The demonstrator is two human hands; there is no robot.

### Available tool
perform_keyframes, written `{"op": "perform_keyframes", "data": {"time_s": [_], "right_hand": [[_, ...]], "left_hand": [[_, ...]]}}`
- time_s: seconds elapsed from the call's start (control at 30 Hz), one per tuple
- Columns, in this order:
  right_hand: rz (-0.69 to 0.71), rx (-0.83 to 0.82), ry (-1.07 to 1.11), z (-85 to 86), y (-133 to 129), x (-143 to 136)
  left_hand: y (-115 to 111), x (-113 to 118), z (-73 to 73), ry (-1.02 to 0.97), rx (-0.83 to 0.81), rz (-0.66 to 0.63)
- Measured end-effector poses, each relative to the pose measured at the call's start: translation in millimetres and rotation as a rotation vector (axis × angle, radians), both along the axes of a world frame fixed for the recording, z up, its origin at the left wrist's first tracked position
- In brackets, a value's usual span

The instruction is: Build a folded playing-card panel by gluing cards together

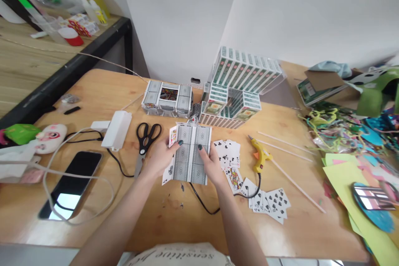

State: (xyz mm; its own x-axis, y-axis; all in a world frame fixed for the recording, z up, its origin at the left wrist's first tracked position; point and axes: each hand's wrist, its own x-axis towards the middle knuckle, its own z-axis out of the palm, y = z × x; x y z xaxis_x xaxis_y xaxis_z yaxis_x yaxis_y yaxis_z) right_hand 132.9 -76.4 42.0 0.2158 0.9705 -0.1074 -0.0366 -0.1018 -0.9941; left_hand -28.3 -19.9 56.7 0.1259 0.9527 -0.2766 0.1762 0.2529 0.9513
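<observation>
Between my two hands is a panel of joined playing cards (192, 153), its grey patterned backs facing up and a pale strip running down the middle. My left hand (161, 156) grips its left side, thumb on top, where white card faces, one an ace of clubs, stick out. On the right edge my right hand (213, 162) is closed with its thumb on the backs. Just beyond stands a box-like body made of cards (168, 99) with an opening in its top. Loose playing cards (227, 153) lie face up to the right, with a fanned row of spades (269, 203) nearer me.
Black scissors (144, 141) lie left of my hands, a phone (73, 183) farther left under a white cable. A yellow glue gun (259, 156) and glue sticks (297, 187) lie right. Stacked card boxes (246, 70) stand behind. Colored paper (349, 187) covers the right edge.
</observation>
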Motion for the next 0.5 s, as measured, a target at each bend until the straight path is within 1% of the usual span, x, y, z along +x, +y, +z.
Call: {"op": "perform_keyframes", "data": {"time_s": [0.1,0.17,0.33,0.5], "right_hand": [[0.094,-0.037,0.051,6.5,-4,2],[0.125,-0.043,0.045,6.0,-9,0],[0.048,-0.063,-0.054,-4.1,-13,-11],[0.058,-0.049,-0.096,-5.2,-10,-12]], "left_hand": [[4,-3,-1.4,-0.097,-0.031,0.088],[5,-2,0.1,-0.112,-0.042,0.125],[3,5,0.8,-0.076,-0.046,0.176],[1,1,-9.9,-0.036,0.003,0.147]]}}
